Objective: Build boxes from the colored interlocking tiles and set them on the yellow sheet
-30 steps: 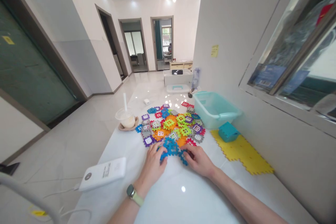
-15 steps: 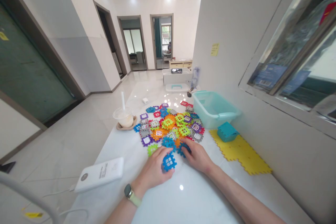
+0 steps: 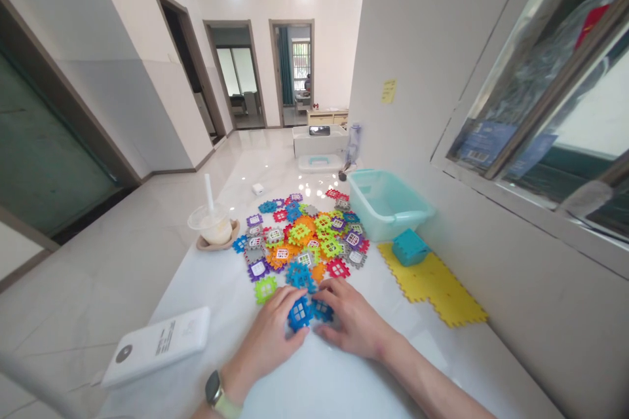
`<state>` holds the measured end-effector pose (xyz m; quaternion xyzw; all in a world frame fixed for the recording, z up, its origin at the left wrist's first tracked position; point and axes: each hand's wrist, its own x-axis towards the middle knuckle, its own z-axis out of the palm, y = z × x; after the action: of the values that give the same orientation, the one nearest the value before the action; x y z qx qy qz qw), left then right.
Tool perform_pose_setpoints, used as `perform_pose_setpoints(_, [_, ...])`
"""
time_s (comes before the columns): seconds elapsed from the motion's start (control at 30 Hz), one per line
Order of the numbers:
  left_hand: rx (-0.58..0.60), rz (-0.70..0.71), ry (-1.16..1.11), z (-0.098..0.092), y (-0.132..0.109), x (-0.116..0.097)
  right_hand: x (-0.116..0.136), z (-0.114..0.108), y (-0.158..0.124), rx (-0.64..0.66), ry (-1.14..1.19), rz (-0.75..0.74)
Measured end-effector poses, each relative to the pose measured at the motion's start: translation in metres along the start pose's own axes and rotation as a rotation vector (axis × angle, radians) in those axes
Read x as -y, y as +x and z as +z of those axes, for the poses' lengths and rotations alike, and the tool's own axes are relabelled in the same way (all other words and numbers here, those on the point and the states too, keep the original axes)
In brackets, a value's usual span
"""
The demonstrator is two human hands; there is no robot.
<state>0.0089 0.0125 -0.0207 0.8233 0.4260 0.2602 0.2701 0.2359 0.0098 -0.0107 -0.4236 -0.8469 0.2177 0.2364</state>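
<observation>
Left hand (image 3: 265,340) right at the near edge of the action, fingers closed up and curled over a blue plastic tile (image 3: 299,313), thumb side against it. Right hand (image 3: 351,324) comes in from the other side, fingers loosely spread, tips on or just behind a second blue tile (image 3: 323,311). The two tiles sit touching, though we can't tell from here whether they're locked together. These notched, window-cut pieces look light and fairly stiff, likely to skate on the glossy white table (image 3: 324,380), so the notched edges are the place to grip.

Just left, a green tile (image 3: 266,289) lies alone, and ahead another blue tile (image 3: 299,275) sits at the lip of the big multicoloured pile of tiles (image 3: 304,236), which stands right in front of both hands. A white power bank (image 3: 157,347) lies out by the left wrist, with a watch (image 3: 215,387) on that wrist.

Further up, a plastic cup with a straw (image 3: 211,222) sits on a saucer (image 3: 219,244) left of the pile. On the right, there's a yellow foam mat (image 3: 430,288), a teal box (image 3: 409,247) on it, and a pale teal plastic tub (image 3: 386,203) against the wall.
</observation>
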Motion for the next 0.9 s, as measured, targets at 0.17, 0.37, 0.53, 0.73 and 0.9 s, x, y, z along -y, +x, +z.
perform_pose_setpoints(0.17, [0.015,0.018,-0.007,0.002,0.0,-0.001,0.01,0.004,0.002,0.053,0.006,0.005])
perform_pose_setpoints(0.37, [0.042,0.048,0.004,0.001,-0.003,-0.003,0.011,0.001,0.006,0.044,0.009,-0.017])
perform_pose_setpoints(0.53, [0.075,0.06,0.003,0.001,-0.005,-0.005,0.013,-0.007,0.001,0.038,0.051,0.021])
perform_pose_setpoints(0.73, [0.048,0.052,0.023,0.001,-0.003,-0.009,-0.004,0.006,0.001,-0.097,0.152,0.176])
perform_pose_setpoints(0.9, [0.041,0.06,0.021,0.002,-0.001,-0.009,-0.005,0.01,0.004,-0.098,0.089,0.156])
